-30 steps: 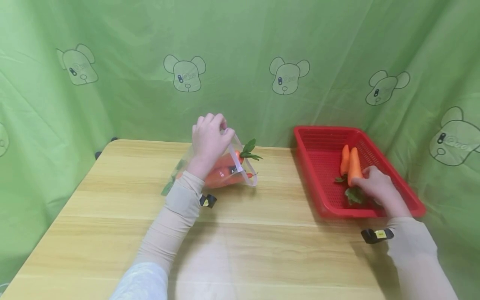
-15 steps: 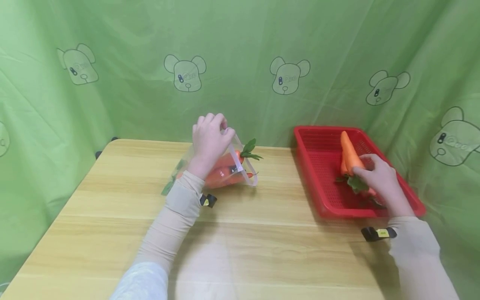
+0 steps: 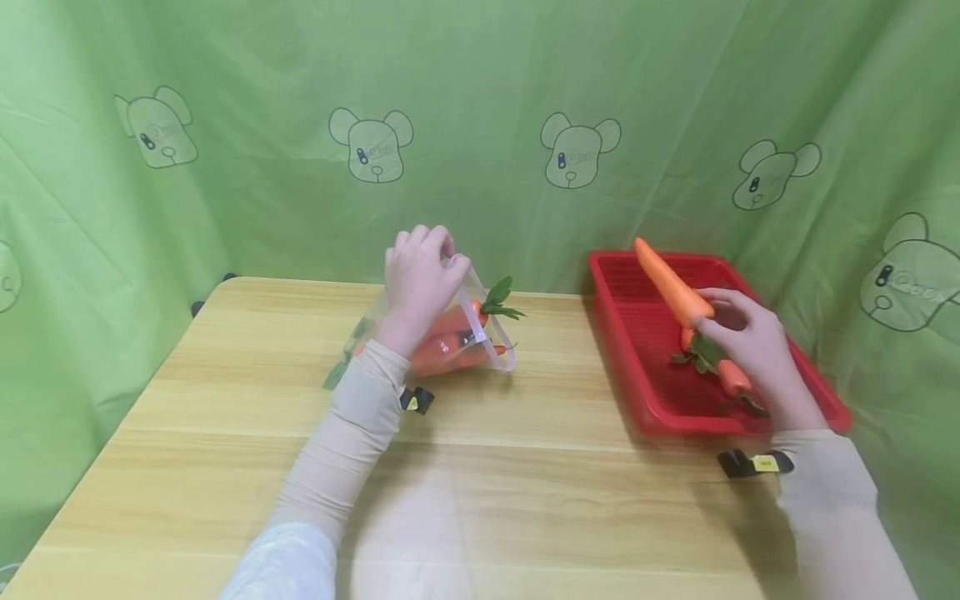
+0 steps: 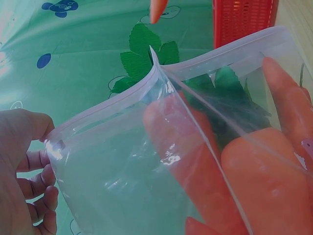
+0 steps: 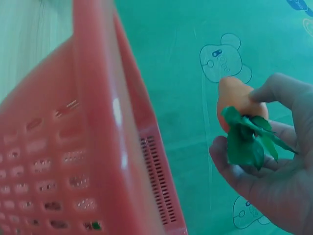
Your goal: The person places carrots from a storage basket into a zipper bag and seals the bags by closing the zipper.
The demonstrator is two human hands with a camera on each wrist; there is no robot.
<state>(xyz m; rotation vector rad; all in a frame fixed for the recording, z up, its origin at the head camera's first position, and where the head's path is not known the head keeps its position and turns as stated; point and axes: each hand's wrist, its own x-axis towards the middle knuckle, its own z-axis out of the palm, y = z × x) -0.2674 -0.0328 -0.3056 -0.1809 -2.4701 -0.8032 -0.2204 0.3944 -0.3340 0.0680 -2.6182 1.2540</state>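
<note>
My left hand (image 3: 422,283) pinches the top edge of a clear zip bag (image 4: 117,161) and holds its mouth apart. Inside the bag lie several carrots (image 4: 269,171); green leaves poke out through the opening. My right hand (image 3: 746,337) grips an orange carrot (image 3: 671,283) near its leafy end, tip up and to the left, over the red plastic basket (image 3: 637,383). In the right wrist view, thumb and fingers close round the carrot's thick end, with green leaves (image 5: 247,142) hanging beside the palm. Another carrot (image 3: 733,377) lies in the basket below the hand.
A pale wooden table (image 3: 525,508) carries the bag at its back middle and the basket at its right. A green curtain (image 3: 480,167) with bear-head prints hangs right behind the table's back edge and along the sides.
My right hand has lifted the carrot up from the basket floor, and its tip has swung up and left past the basket's far rim. My left hand and the bag stay put.
</note>
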